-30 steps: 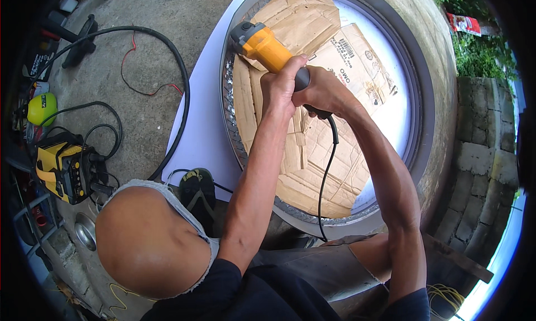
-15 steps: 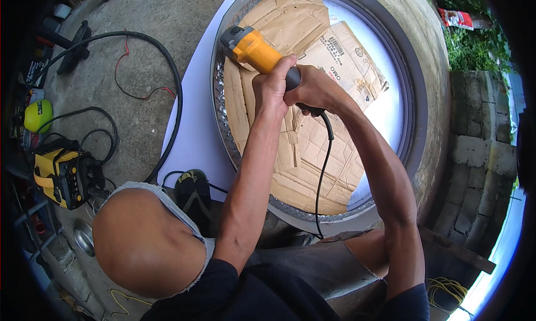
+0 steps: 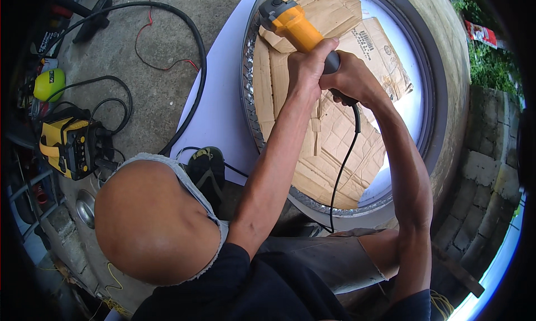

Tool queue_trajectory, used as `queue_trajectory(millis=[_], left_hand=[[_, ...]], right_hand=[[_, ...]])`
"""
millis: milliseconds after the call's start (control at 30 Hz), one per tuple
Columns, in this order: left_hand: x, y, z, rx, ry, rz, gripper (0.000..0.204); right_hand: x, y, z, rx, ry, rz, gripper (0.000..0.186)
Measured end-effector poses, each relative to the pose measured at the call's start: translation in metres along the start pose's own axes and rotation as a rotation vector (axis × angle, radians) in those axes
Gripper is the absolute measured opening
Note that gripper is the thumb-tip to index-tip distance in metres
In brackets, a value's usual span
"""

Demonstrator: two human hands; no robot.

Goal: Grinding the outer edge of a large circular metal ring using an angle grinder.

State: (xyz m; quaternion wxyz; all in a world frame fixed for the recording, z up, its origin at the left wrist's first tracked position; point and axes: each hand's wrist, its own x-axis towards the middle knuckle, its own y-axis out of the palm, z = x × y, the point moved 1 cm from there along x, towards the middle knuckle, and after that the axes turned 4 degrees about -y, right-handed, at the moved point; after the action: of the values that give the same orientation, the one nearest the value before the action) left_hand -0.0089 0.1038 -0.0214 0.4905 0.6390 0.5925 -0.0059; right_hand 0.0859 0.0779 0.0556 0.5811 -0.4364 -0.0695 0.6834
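Both my hands are closed round an orange and black angle grinder [image 3: 301, 27], my left hand [image 3: 306, 69] beside my right hand [image 3: 350, 77] on its dark handle. The grinder's head is over the upper left edge of a large metal ring [image 3: 432, 97] with a jagged, shiny inner strip along its left side. Creased cardboard [image 3: 343, 159] lies inside the ring, over a white surface. The grinder's black cord runs down across the cardboard. The grinder's disc is hidden underneath its head.
A white sheet [image 3: 212, 108] lies left of the ring on concrete, crossed by cables. A yellow-black machine [image 3: 67, 148], a lime round object [image 3: 49, 86] and a steel bowl [image 3: 85, 206] sit at left. My bare knee [image 3: 151, 220] and sandal [image 3: 204, 173] are below. Concrete blocks [image 3: 483, 170] stand right.
In the last half second the grinder and both hands have moved up and rightward, slightly farther along the ring's upper left edge. The whole view has shifted too. The grip is unchanged.
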Motion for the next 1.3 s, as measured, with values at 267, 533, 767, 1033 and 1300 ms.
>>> queue_trajectory(millis=[267,533,767,1033,1300], left_hand=[[-0.001,-0.012,0.004,-0.035,0.014,0.01,0.039],[0.0,-0.011,0.009,-0.069,0.016,0.038,0.038],[0.002,-0.01,0.009,-0.059,0.012,0.008,0.038],[0.004,-0.006,0.008,-0.073,0.032,0.02,0.038],[0.004,-0.01,0.009,-0.058,0.019,0.003,0.038]], right_hand=[[0.002,0.014,-0.006,0.005,-0.001,-0.008,0.04],[0.005,0.013,-0.008,-0.042,-0.006,-0.006,0.043],[0.007,0.012,-0.013,-0.008,-0.023,0.002,0.041],[0.009,0.01,-0.011,-0.039,-0.021,-0.022,0.04],[0.007,0.013,-0.011,-0.004,-0.025,-0.003,0.041]])
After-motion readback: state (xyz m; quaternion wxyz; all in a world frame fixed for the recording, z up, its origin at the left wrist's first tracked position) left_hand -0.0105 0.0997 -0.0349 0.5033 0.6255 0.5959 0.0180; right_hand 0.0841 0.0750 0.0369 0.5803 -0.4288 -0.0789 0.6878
